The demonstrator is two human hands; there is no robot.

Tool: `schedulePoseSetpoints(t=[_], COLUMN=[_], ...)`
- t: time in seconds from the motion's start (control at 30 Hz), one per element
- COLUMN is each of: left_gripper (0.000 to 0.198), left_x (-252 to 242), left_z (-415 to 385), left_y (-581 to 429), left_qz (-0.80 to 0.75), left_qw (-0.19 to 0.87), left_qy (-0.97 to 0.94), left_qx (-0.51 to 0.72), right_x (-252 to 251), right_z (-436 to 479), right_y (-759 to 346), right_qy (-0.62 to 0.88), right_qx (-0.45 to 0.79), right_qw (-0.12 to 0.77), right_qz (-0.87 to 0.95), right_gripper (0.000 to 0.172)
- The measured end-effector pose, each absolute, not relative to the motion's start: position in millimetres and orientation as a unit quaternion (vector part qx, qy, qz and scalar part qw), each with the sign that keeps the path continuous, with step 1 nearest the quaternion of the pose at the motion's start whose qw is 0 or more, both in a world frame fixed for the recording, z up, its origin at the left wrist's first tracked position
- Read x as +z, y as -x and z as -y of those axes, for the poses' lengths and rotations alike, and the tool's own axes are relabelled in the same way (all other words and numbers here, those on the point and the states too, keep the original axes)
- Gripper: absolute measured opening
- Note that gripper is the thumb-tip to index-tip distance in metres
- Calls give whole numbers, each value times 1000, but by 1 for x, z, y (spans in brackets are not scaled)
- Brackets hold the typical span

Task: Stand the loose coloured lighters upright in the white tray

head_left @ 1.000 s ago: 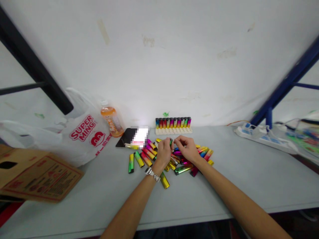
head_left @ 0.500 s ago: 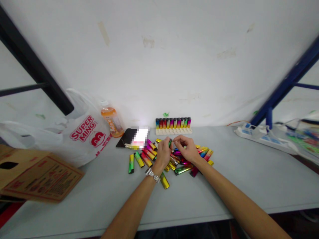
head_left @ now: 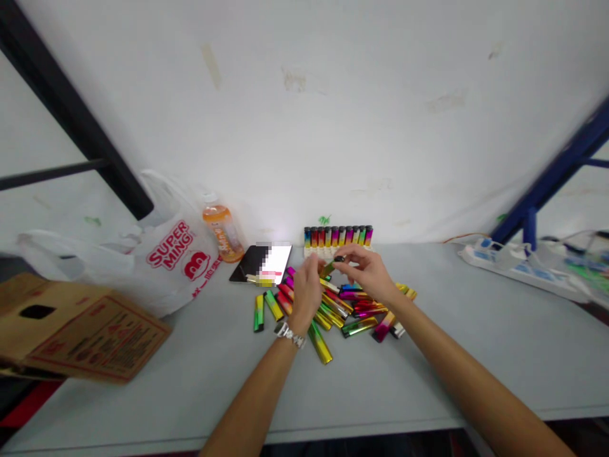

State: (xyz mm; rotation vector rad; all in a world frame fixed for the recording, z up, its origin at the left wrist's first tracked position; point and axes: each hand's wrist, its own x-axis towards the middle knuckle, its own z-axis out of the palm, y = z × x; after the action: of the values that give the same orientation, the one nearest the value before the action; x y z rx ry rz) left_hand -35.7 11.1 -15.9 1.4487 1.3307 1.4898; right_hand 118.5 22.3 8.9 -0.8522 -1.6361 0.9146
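Observation:
A green-and-gold lighter (head_left: 328,268) is held between my two hands above a loose pile of lighters. My left hand (head_left: 307,292), with a metal-band watch at the wrist, closes its fingers at the lower end. My right hand (head_left: 365,271) pinches the dark top end. Under and around both hands lie several shiny multicoloured lighters (head_left: 358,325). Just behind the hands, a row of upright lighters (head_left: 334,237) stands in a pale rack (head_left: 308,252), whose front is partly hidden by my fingers.
Left of the pile lie a black tablet (head_left: 243,263) and an orange drink bottle (head_left: 224,231). Farther left are a white plastic bag (head_left: 174,289) and a cardboard box (head_left: 95,330). A power strip (head_left: 518,270) lies at the right. A wall rises behind the grey table (head_left: 380,393).
The lighter shows more between my hands, its dark top now at the right hand's fingertips. My right hand has turned slightly. The whole view has shifted a little.

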Motion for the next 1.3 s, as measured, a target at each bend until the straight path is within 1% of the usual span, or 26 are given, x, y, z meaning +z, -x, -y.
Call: schedulePoseSetpoints(t=[0.07, 0.17, 0.23, 0.33, 0.43, 0.53, 0.73, 0.8, 0.9, 0.97, 1.03, 1.2, 1.3], left_gripper=[36, 29, 28, 31, 29, 28, 29, 29, 29, 28, 26, 26, 25], left_x=[-10, -12, -18, -29, -36, -37, -37, -37, -37, -37, -37, -38, -38], left_z=[-11, -6, -2, 1, 0, -3, -5, -5, -5, -5, -5, -5, -5], left_y=[47, 64, 71, 73, 71, 70, 71, 70, 70, 70, 69, 69, 70], left_qz=[-538, -559, -554, -552, -547, -553, -572, -572, -571, -571, -572, -572, -568], left_qw=[270, 236, 216, 177, 167, 159, 151, 151, 148, 146, 148, 152, 156], left_qy=[-550, -561, -592, -640, -665, -670, -661, -661, -661, -662, -663, -661, -663], left_qx=[579, 563, 544, 505, 480, 469, 461, 461, 464, 463, 461, 461, 463], right_x=[14, 19, 20, 17, 8, -1, -5, -3, 0, 1, 3, 6, 7], right_z=[-38, -68, -89, -118, -139, -149, -151, -150, -145, -140, -133, -120, -113], right_y=[-115, -106, -96, -79, -65, -57, -55, -56, -59, -60, -62, -63, -65], right_qy=[346, 348, 358, 360, 359, 368, 382, 393, 431, 462, 486, 502, 500], right_qx=[406, 377, 328, 240, 195, 188, 216, 187, 83, 19, -18, -41, -32], right_qw=[527, 529, 513, 463, 424, 409, 391, 376, 336, 290, 239, 157, 159], right_qz=[662, 676, 708, 774, 808, 813, 809, 818, 833, 838, 841, 849, 850], right_gripper=[32, 34, 30, 18, 11, 11, 12, 12, 19, 28, 36, 47, 56])
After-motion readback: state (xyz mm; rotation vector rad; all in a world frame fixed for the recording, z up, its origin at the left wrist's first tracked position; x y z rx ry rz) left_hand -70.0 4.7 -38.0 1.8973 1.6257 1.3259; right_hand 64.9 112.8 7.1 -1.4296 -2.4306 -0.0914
